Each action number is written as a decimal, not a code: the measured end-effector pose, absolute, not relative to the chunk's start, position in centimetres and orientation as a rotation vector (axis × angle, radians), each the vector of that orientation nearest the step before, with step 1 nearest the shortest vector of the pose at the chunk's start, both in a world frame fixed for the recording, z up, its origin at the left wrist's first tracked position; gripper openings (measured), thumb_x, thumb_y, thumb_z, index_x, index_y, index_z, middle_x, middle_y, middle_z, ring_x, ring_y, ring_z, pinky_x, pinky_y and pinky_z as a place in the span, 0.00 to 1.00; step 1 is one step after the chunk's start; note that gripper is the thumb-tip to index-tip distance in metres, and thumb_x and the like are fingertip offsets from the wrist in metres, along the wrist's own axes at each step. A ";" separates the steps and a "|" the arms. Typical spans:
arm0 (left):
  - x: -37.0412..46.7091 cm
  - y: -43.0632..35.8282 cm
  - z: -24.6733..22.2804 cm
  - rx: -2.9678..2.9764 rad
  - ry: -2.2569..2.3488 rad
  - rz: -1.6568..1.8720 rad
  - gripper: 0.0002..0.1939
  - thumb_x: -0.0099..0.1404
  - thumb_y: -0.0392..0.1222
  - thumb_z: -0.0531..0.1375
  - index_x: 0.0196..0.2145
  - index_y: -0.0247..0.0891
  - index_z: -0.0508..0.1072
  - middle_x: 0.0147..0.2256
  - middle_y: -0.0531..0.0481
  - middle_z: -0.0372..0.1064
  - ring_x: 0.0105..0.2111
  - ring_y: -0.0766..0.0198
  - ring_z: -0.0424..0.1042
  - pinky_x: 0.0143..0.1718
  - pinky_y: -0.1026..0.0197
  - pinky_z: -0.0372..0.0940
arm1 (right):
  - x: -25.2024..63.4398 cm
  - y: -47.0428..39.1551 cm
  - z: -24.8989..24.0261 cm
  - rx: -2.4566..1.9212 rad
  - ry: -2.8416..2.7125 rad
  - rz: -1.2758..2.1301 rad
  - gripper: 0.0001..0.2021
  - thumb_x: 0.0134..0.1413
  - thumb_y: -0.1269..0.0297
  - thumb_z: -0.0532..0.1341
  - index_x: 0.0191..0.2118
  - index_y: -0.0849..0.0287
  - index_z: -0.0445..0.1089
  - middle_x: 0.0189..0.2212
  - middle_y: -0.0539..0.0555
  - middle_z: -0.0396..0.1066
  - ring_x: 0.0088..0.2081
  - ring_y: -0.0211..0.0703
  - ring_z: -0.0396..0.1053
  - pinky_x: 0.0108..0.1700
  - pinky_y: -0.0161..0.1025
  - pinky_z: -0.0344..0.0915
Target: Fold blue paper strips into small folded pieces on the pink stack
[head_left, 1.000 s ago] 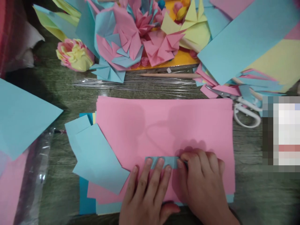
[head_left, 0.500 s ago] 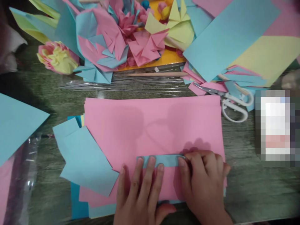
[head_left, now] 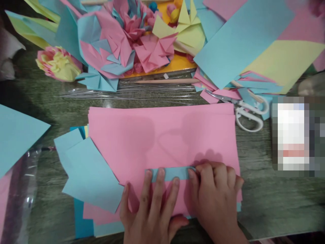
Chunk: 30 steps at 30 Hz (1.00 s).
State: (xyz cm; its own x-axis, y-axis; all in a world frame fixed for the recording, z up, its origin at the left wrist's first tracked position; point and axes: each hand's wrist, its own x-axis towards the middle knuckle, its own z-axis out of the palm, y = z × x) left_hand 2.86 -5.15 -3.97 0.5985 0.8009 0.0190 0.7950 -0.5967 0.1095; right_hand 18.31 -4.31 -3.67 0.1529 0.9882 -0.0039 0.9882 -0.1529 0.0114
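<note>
A narrow light-blue paper strip point(head_left: 170, 174) lies across a stack of pink paper sheets point(head_left: 162, 142). My left hand point(head_left: 149, 206) rests with its fingers spread, their tips pressing the strip's left and middle part. At the right end, my right hand point(head_left: 215, 189) is closed, pinching the strip between thumb and curled fingers; that end is hidden under them. Beside my left hand, cut light-blue paper pieces point(head_left: 91, 173) overlap the stack's left edge.
White-handled scissors point(head_left: 250, 113) lie right of the stack. Behind it are thin wires point(head_left: 132, 94), a pointed wooden stick point(head_left: 165, 81) and folded paper flowers point(head_left: 109, 47). Large coloured sheets point(head_left: 243, 44) cover the back right, and a pixelated object point(head_left: 291, 135) stands at the right.
The whole scene has shifted slightly left in view. My left hand's fingers are spread a little wider on the strip; my right hand keeps its pinch at the end.
</note>
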 end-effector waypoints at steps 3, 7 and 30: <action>3.4 -5.4 -3.8 2.699 1.413 0.105 0.33 0.54 0.64 0.47 0.52 0.46 0.59 0.53 0.40 0.57 0.54 0.47 0.52 0.50 0.36 0.40 | 18.3 -4.3 -3.6 2.380 2.020 -0.001 0.13 0.53 0.58 0.50 0.24 0.58 0.62 0.24 0.55 0.57 0.28 0.46 0.51 0.32 0.43 0.46; 4.4 -5.8 -3.5 2.593 1.543 0.119 0.31 0.54 0.63 0.46 0.53 0.49 0.58 0.53 0.41 0.56 0.54 0.47 0.52 0.49 0.36 0.41 | 18.1 -4.4 -3.7 2.401 2.000 -0.025 0.13 0.52 0.57 0.50 0.24 0.58 0.62 0.24 0.55 0.58 0.29 0.46 0.51 0.32 0.43 0.46; 4.7 -6.1 -3.4 2.557 1.543 0.103 0.33 0.54 0.61 0.49 0.56 0.51 0.51 0.57 0.43 0.49 0.55 0.44 0.48 0.50 0.35 0.38 | 18.3 -8.8 -2.7 2.378 2.324 -0.209 0.18 0.50 0.67 0.53 0.48 0.49 0.64 0.34 0.54 0.62 0.32 0.43 0.56 0.33 0.42 0.47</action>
